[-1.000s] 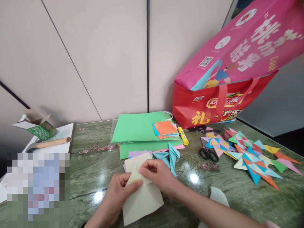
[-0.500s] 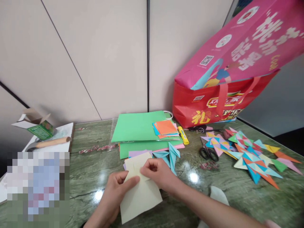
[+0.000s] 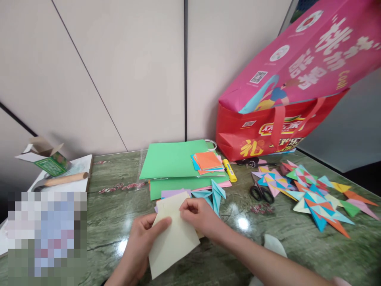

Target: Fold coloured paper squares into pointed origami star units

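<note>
A pale cream sheet of paper point(image 3: 174, 248) is tilted over the table between my two hands. My left hand point(image 3: 145, 236) grips its left side, thumb lying on top and fingers underneath. The thumb and forefinger of my right hand point(image 3: 196, 214) pinch the sheet's upper right edge. Just beyond the sheet lie purple papers point(image 3: 175, 193), partly covered by it. Folded light blue paper pieces point(image 3: 218, 194) rest close behind my right hand.
Green sheets point(image 3: 172, 159) lie at the back, with small coloured squares point(image 3: 208, 161) and a yellow glue stick point(image 3: 229, 171). Black scissors point(image 3: 262, 194) and folded paper stars point(image 3: 320, 202) are at right. Gift bags point(image 3: 264, 135) lean behind. A wooden-handled tool point(image 3: 65, 178) and a small box point(image 3: 52, 161) sit left.
The cream sheet has shifted slightly left, and its upper part lies differently under my fingers. My right hand has moved a little to the right along its edge.
</note>
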The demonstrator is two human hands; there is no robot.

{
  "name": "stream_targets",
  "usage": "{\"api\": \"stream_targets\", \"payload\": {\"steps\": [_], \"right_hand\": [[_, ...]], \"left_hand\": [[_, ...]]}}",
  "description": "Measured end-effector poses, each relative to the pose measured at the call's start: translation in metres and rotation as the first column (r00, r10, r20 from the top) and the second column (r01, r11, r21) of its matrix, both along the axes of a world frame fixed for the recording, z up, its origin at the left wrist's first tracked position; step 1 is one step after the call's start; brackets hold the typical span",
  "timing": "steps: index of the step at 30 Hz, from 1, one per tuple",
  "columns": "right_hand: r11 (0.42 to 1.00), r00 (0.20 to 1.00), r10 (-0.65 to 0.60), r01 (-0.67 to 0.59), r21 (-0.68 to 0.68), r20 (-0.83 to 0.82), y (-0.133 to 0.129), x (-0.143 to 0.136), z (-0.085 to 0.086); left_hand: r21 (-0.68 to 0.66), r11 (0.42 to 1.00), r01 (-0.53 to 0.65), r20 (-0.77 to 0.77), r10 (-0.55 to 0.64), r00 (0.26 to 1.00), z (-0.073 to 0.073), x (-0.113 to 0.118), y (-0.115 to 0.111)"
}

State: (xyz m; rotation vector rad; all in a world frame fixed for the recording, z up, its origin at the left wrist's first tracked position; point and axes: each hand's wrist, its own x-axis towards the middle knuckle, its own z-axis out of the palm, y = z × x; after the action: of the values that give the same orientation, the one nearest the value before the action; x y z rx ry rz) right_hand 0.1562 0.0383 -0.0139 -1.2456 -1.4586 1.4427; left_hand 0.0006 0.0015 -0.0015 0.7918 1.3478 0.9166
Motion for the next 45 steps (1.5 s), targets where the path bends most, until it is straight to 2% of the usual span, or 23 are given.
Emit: {"api": "stream_targets", "payload": {"steps": [17,22,27,33,37,42,45], "right_hand": [[0.998,0.999,-0.041,0.041,-0.040,-0.004,0.005,0.002,-0.003],[1.000,0.995,-0.025,0.023,-0.017,-0.100,0.004,0.003,-0.002],[0.996,0.982,0.077,-0.070,0.048,-0.170,-0.001,0.003,-0.001],[0.989,0.998,-0.016,0.026,0.146,-0.065,0.000,0.005,0.001],[0.979,0.999,-0.046,0.045,0.197,0.001,0.000,0.007,0.004],[0.984,0.993,0.048,-0.028,0.178,-0.107,-0.005,0.005,0.008],[0.988,0.993,0.032,-0.014,0.154,-0.112,-0.005,0.004,0.005]], "left_hand": [[0.005,0.995,-0.095,0.064,0.095,0.993,0.004,0.000,0.004],[0.022,0.989,-0.143,0.055,0.142,0.988,0.005,-0.001,0.004],[0.080,0.993,-0.086,0.050,0.083,0.995,0.001,0.000,0.005],[0.166,0.986,0.002,0.018,-0.005,1.000,-0.009,0.000,0.006],[0.191,0.981,0.035,-0.025,-0.031,0.999,-0.010,0.000,0.007],[0.184,0.983,0.016,-0.098,0.002,0.995,-0.007,-0.001,0.006],[0.178,0.984,0.026,-0.100,-0.008,0.995,-0.009,0.000,0.006]]}}
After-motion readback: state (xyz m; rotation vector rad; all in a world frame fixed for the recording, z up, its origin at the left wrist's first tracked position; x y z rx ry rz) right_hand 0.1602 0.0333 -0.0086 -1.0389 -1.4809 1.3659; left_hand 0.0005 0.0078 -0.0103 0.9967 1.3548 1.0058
